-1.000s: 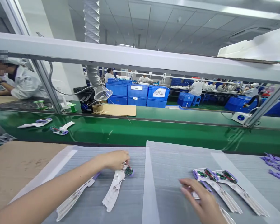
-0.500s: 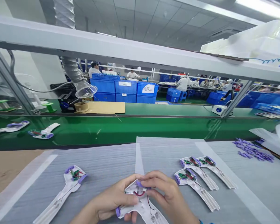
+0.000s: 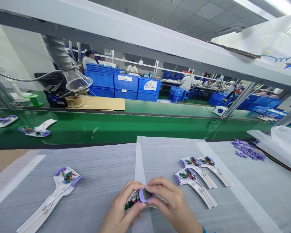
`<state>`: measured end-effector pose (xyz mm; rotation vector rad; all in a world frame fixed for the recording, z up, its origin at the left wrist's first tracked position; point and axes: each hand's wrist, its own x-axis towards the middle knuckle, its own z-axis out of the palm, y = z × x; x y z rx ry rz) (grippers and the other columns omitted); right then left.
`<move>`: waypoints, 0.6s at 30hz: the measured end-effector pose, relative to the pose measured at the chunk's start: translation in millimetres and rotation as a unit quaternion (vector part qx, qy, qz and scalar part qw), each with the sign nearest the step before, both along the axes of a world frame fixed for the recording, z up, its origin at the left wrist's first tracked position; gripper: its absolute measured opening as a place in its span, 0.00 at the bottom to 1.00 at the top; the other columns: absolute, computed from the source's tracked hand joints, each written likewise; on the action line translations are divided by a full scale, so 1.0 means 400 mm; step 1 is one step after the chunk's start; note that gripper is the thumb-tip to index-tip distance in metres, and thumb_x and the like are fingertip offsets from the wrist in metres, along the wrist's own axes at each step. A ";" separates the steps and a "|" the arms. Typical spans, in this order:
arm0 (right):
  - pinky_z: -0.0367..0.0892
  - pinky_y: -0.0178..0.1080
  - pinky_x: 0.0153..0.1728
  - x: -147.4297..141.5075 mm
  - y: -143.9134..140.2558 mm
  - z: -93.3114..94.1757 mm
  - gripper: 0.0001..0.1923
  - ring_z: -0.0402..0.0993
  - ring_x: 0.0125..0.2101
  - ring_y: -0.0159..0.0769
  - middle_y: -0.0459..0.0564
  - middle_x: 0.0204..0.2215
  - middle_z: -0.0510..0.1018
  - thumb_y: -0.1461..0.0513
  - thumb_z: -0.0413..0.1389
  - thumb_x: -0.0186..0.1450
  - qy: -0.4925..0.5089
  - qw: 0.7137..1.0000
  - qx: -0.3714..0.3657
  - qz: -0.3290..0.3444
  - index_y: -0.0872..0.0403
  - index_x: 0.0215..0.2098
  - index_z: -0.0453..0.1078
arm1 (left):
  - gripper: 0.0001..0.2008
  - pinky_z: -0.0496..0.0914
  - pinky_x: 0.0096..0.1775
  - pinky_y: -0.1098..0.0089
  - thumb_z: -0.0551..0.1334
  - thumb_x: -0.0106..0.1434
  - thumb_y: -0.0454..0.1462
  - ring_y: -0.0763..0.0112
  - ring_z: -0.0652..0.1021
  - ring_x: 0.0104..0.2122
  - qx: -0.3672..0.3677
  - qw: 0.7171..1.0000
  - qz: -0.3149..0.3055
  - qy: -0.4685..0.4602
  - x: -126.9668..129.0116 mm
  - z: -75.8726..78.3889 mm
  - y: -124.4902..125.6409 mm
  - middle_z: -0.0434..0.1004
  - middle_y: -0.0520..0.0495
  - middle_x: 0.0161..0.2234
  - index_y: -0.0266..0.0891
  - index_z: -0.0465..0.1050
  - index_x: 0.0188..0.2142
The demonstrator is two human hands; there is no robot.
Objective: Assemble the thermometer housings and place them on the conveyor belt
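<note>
— So, what have your hands got hold of right now?

— Both of your hands are closed on one white housing half point(image 3: 145, 198), held just above the bench point(image 3: 102, 168) at the bottom centre of the view. Your left hand point(image 3: 122, 210) grips it from the left, thumb by the green circuit board point(image 3: 129, 204) inside the shell. Your right hand point(image 3: 171, 202) wraps it from the right, with thumb and forefinger pinched on the purple screen bezel point(image 3: 145, 194) at the head of the piece.

— And what lies around you on the bench?

— You have grey foam sheets point(image 3: 165, 152) spread under everything. To your left lies another open housing point(image 3: 54, 191), board facing up, handle pointing toward you. To your right, near your right hand but not touching it, three more housings point(image 3: 199, 171) lie side by side, handles angled away to the right. Farther right you have a small heap of loose purple parts point(image 3: 247, 150), just beside a white plastic bag point(image 3: 281, 144).

— Anything beyond the bench?

— You face a green conveyor belt point(image 3: 126, 127) carrying two units point(image 3: 35, 129) at its left end. Behind it stand blue crates point(image 3: 124, 85), and other people sit working in the background.
</note>
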<state>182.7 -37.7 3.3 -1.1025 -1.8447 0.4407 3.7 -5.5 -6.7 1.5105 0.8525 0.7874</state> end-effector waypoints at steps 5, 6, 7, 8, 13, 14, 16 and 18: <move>0.70 0.31 0.40 -0.004 0.003 -0.001 0.10 0.74 0.39 0.34 0.52 0.39 0.75 0.67 0.57 0.64 0.023 0.999 0.023 0.007 0.53 0.44 0.71 | 0.11 0.66 0.21 0.78 0.58 0.61 0.42 0.74 0.73 0.24 -0.014 1.000 0.003 -0.001 -0.001 0.012 -0.001 0.71 0.51 0.40 0.49 0.70 0.43; 0.70 0.32 0.40 -0.004 0.004 0.000 0.11 0.74 0.39 0.34 0.52 0.38 0.75 0.67 0.56 0.64 0.024 1.000 0.018 0.008 0.53 0.45 0.71 | 0.11 0.66 0.21 0.78 0.58 0.61 0.42 0.74 0.73 0.25 -0.009 1.000 0.005 0.000 -0.001 0.014 -0.001 0.71 0.51 0.40 0.49 0.71 0.43; 0.70 0.32 0.39 -0.004 0.004 0.000 0.11 0.74 0.38 0.34 0.53 0.38 0.75 0.67 0.56 0.64 0.021 1.000 0.017 0.010 0.53 0.46 0.71 | 0.10 0.66 0.21 0.78 0.58 0.61 0.42 0.74 0.72 0.24 -0.003 1.000 0.007 0.000 -0.001 0.015 -0.001 0.71 0.51 0.40 0.49 0.71 0.43; 0.70 0.32 0.39 -0.004 0.004 0.000 0.11 0.74 0.38 0.35 0.53 0.38 0.74 0.67 0.56 0.64 0.016 1.000 0.020 0.013 0.53 0.46 0.71 | 0.10 0.66 0.21 0.78 0.58 0.61 0.41 0.74 0.72 0.24 0.001 1.000 0.007 -0.001 -0.001 0.016 -0.001 0.71 0.50 0.40 0.49 0.71 0.43; 0.69 0.31 0.39 -0.001 0.003 0.003 0.06 0.74 0.38 0.33 0.52 0.39 0.74 0.67 0.57 0.64 0.033 0.999 0.022 0.022 0.53 0.39 0.72 | 0.10 0.66 0.21 0.78 0.58 0.61 0.42 0.73 0.72 0.26 0.017 1.000 0.003 -0.012 -0.005 0.015 0.001 0.72 0.50 0.41 0.50 0.71 0.43; 0.68 0.31 0.39 -0.001 0.004 0.005 0.05 0.74 0.38 0.33 0.51 0.39 0.74 0.67 0.57 0.63 0.050 0.998 0.011 0.023 0.53 0.39 0.71 | 0.10 0.66 0.22 0.77 0.59 0.61 0.41 0.71 0.73 0.28 0.027 1.000 0.002 -0.013 -0.006 0.016 0.002 0.72 0.49 0.41 0.51 0.71 0.43; 0.67 0.31 0.39 -0.001 0.007 0.014 0.06 0.73 0.38 0.32 0.49 0.36 0.75 0.67 0.58 0.63 0.085 0.996 -0.011 0.020 0.52 0.38 0.70 | 0.10 0.69 0.26 0.76 0.59 0.61 0.40 0.67 0.74 0.32 0.058 0.998 -0.004 -0.009 -0.007 0.018 0.003 0.72 0.49 0.41 0.52 0.72 0.43; 0.66 0.31 0.38 -0.004 0.013 0.028 0.05 0.72 0.36 0.31 0.47 0.34 0.74 0.67 0.57 0.63 0.102 0.994 -0.037 0.014 0.52 0.37 0.69 | 0.11 0.70 0.34 0.73 0.60 0.61 0.38 0.65 0.75 0.35 0.097 0.995 -0.005 -0.002 -0.009 0.020 0.003 0.73 0.49 0.42 0.52 0.71 0.44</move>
